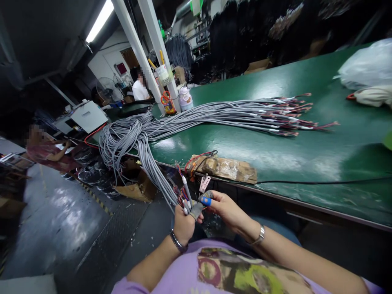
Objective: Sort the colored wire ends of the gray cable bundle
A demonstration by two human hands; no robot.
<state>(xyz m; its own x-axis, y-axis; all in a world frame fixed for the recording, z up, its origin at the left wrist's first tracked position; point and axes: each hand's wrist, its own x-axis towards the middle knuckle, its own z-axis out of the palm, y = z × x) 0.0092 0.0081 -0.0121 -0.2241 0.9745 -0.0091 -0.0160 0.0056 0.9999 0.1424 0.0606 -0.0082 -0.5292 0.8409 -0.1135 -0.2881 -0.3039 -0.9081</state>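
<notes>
My left hand [184, 222] is closed around the ends of several grey cables [157, 175], just in front of the bench edge. Thin coloured wires [180, 195] fan out of the cut cable ends, and white wrapping shows on some of them. Beside it, my right hand [228, 208] pinches its fingertips together close to those wires; what lies between them is too small to make out. Grey wrapping covers fingertips on both hands, and a blue band [206, 201] circles one right finger. A pink clip [205, 183] sits at the bench edge just above the right fingers.
A long bundle of grey cables [214, 111] with bared ends lies across the green bench [275, 159]. A worn wooden block [235, 170] with wires sits at the front edge. Plastic bags [367, 65] lie at right. Two people are at left; a cardboard box [137, 190] stands below.
</notes>
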